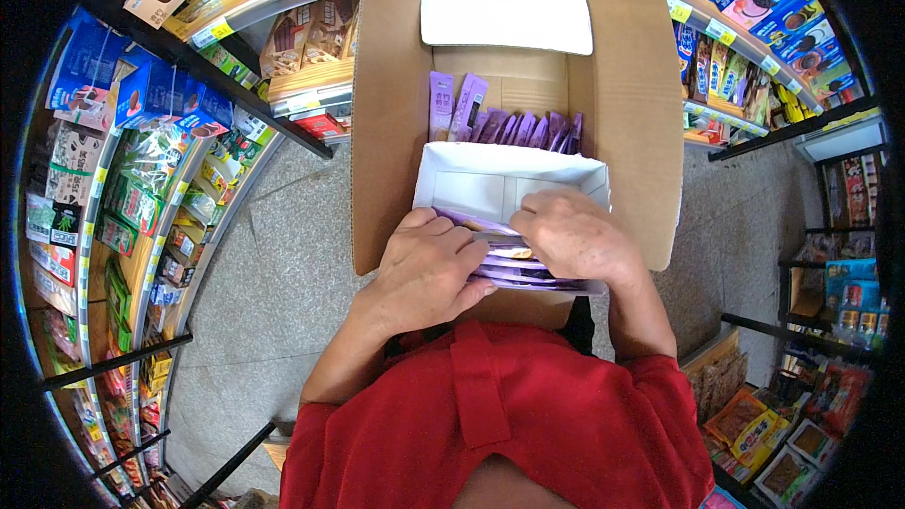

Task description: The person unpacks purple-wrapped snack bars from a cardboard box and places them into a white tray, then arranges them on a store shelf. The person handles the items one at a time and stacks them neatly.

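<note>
A small white carton [512,158], its top open, is in front of me with purple sachets [527,263] packed upright in its near half. My left hand [435,265] grips the carton's left side, with its fingers and thumb curled over the ends of the sachets. Over the right half, my right hand [576,237] has its fingers bent down among the sachets, and its fingertips are hidden. Beyond the white carton, a larger cardboard box [636,120] stands with flaps spread. Inside it more purple sachets [523,129] stand in a row, two of them sticking up higher.
A white panel [505,18] lies at the far end of the cardboard box. Shelves of packaged snacks [134,205] curve along the left. Another shelf [749,35] with biscuit boxes is at the upper right. Grey stone floor [283,247] lies between them. Black rack bars [785,332] jut in.
</note>
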`<state>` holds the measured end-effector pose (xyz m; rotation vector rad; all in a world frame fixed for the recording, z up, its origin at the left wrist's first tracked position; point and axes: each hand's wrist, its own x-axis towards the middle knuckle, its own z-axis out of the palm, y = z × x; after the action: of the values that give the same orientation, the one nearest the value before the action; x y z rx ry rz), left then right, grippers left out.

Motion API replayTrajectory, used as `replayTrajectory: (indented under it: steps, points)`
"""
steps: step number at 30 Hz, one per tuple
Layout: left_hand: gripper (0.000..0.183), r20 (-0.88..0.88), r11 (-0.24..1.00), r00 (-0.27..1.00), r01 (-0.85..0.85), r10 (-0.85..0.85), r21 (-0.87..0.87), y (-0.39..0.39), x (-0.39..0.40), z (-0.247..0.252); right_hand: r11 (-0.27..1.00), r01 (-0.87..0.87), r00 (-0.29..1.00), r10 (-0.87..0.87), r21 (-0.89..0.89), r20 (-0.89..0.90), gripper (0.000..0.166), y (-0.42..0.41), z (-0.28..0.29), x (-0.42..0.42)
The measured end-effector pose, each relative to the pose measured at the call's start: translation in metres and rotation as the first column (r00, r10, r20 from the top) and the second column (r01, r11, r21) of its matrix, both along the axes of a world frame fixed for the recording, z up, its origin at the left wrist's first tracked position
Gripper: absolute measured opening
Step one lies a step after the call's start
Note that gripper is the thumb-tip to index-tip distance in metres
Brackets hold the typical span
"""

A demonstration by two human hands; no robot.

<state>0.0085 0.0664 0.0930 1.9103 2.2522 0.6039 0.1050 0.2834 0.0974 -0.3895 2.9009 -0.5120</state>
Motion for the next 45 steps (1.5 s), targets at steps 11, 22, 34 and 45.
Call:
replayTrajectory:
  steps: [11, 22, 34, 45]
  points:
    - [0.053, 0.027, 0.994, 0.998, -0.062, 0.060, 0.085, 0.002, 0.002, 0.003, 0.999, -0.032, 0.998, 0.030, -0.037, -0.049, 0.010, 0.002, -0.002, 0.000]
    - [0.057, -0.053, 0.995, 0.996, -0.065, 0.068, 0.071, 0.003, 0.004, 0.003, 0.997, -0.023, 0.987, 0.034, -0.068, 0.156, 0.019, -0.001, 0.010, -0.002]
    - [0.050, -0.064, 0.999, 0.998, -0.016, 0.019, 0.039, 0.003, 0.006, 0.006, 0.990, -0.102, 0.991, 0.110, -0.095, 0.079, 0.014, 0.000, 0.003, 0.001]
    - [0.049, -0.049, 1.000, 0.999, -0.004, 0.005, 0.004, -0.002, 0.007, 0.005, 0.977, -0.129, 0.991, 0.134, -0.169, 0.022, 0.020, 0.002, 0.022, 0.002]
